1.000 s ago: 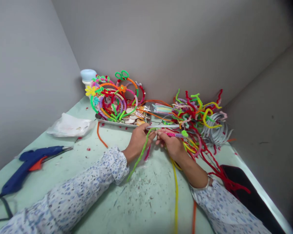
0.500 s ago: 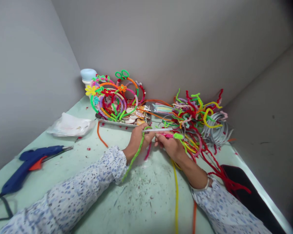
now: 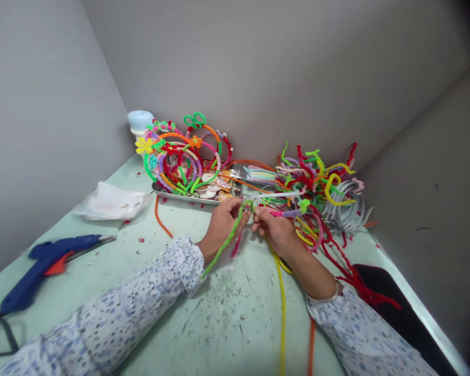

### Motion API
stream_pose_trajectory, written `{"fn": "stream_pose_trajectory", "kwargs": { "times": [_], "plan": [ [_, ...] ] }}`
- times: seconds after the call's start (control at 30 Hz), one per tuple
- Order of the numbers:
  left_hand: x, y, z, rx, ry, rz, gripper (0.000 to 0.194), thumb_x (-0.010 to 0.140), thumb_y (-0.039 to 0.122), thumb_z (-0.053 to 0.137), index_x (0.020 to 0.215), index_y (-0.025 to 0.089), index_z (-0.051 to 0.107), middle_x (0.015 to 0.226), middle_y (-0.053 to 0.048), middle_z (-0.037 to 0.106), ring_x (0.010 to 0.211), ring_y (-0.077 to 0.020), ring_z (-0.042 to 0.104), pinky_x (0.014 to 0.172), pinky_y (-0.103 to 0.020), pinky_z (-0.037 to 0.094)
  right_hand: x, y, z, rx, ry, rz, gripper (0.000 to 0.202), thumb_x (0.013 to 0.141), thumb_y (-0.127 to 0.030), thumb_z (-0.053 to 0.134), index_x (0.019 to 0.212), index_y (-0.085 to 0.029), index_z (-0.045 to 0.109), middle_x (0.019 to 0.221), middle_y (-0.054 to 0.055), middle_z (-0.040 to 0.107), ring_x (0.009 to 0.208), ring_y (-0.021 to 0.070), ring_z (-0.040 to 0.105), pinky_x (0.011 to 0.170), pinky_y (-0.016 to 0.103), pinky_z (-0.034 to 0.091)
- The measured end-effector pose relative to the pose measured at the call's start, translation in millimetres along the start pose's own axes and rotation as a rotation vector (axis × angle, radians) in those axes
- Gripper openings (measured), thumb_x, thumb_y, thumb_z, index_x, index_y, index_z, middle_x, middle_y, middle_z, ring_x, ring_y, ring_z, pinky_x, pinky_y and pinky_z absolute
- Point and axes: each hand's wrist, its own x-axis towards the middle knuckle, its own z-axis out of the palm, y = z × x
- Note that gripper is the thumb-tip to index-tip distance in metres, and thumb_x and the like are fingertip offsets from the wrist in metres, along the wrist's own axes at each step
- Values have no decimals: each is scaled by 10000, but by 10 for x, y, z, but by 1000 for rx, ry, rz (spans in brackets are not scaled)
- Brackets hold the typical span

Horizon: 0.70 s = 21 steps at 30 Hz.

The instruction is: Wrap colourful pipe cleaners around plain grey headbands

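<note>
My left hand [image 3: 224, 223] is closed, fingers pinching a thin headband whose pale bare strip [image 3: 278, 195] points off to the right. Around the band near my fingertips a green pipe cleaner [image 3: 229, 237] is bent, its long tail trailing down over my left wrist. Close beside it, my right hand [image 3: 277, 228] is closed on the band too, thumb and fingertips together. A pink and lilac wrapped length [image 3: 290, 213] sticks out past the right hand, with a bright green tuft [image 3: 304, 205] at its end. Below the left fingers hangs a magenta pipe cleaner end [image 3: 236, 246]. The fingers hide exactly where they grip.
Finished colourful headbands [image 3: 180, 156] rest on a metal tray [image 3: 188, 198] of small cut pieces. Loose pipe cleaners and grey bare bands [image 3: 347, 206] lie at right, by a dark flat object [image 3: 399, 313]. A blue glue gun [image 3: 55, 266] and a plastic bag [image 3: 112, 201] are at left.
The headband has turned in my hands: its bare strip now reaches farther right and higher, and the lilac part shows. My fingertips have shifted slightly, and the green tail has moved a little right.
</note>
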Motion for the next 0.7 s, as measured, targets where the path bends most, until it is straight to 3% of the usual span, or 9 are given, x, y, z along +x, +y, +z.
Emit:
{"fn": "stream_pose_trajectory", "kwargs": {
  "times": [0.23, 0.57, 0.7],
  "plan": [
    [17, -8, -20, 137, -24, 154, 97, 808, 276, 605, 822, 217, 680, 759, -49, 588, 744, -190, 542, 708, -352, 455, -48, -76, 40, 52, -63, 32, 233, 625, -365, 721, 603, -151, 631, 610, -14, 587, 506, 83, 570, 409, 185, 337],
    [33, -28, -32, 198, -35, 117, 155, 802, 257, 584, 865, 217, 720, 748, -45, 589, 717, -185, 531, 693, -327, 431, -35, -41, 38, -23, -48, -15, 211, 677, -364, 673, 677, -160, 617, 640, -14, 593, 517, 95, 576, 418, 199, 345],
    [39, 22, -33, 166, -22, 72, 125, 778, 241, 621, 837, 214, 728, 755, -60, 609, 727, -196, 539, 705, -336, 426, -9, 19, -4, -196, 10, -89, 243, 741, -403, 620, 762, -161, 643, 672, 12, 640, 543, 120, 600, 437, 212, 379]
  ]
}}
